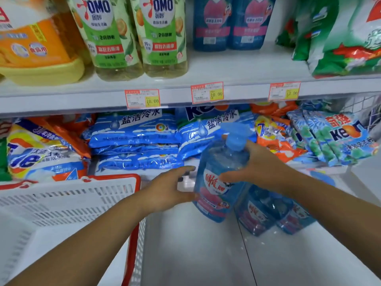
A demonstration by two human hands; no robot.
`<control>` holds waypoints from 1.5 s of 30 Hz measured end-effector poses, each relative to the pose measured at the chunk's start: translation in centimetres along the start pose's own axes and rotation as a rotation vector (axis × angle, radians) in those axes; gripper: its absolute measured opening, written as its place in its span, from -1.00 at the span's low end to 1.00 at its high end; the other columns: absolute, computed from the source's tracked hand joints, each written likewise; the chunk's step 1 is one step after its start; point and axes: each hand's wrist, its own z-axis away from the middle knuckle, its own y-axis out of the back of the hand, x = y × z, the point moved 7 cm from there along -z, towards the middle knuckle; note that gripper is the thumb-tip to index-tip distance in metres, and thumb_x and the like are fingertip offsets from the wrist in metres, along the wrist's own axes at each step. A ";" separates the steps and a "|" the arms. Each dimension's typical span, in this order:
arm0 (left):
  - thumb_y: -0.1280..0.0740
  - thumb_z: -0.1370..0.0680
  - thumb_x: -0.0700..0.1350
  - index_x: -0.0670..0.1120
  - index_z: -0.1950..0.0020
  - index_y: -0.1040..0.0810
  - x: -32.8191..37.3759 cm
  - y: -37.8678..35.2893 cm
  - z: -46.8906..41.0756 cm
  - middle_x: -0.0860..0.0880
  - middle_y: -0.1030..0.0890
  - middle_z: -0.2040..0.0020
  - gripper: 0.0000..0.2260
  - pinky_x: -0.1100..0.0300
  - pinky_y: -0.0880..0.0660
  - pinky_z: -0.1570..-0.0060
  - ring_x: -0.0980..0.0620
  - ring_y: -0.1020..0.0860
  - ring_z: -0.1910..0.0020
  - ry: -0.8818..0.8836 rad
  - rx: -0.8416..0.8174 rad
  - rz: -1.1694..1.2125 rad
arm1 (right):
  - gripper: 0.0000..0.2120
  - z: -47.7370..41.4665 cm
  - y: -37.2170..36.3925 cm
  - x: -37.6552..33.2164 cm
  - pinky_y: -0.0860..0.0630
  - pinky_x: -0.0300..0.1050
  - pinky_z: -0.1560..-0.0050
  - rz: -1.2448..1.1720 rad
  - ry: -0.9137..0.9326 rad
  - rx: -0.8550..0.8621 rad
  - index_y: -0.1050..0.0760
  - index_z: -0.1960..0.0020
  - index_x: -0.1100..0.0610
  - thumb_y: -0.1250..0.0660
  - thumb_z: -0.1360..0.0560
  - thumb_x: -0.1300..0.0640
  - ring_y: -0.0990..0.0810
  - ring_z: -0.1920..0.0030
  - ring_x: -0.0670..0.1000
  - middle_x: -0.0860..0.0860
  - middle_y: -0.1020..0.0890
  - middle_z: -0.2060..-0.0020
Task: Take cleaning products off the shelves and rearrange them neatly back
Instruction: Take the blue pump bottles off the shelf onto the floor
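Basket (68,199) at left, bottle (216,182) to its right, two more bottles (268,213) just right again, bags (134,137) behind

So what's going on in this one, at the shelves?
A person holds a blue pump bottle in front of the stacked detergent bags. The right hand grips its upper part; the left hand is open at its side. Two matching bottles sit on the white surface just right of it; another pair stands on the upper shelf. A red-rimmed white basket is at the left.
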 end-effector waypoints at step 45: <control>-0.04 -0.57 0.35 0.10 0.00 -0.58 18.0 13.0 -10.3 0.14 -0.66 0.06 -0.55 0.22 -0.50 0.40 0.10 -0.64 0.15 -0.429 0.715 -0.908 | -0.23 -20.6 21.6 -9.5 -0.36 -0.48 0.18 -0.108 0.149 0.566 -0.16 -0.54 0.13 -0.50 -0.46 0.17 -0.39 -0.09 -0.08 -0.06 -0.38 -0.12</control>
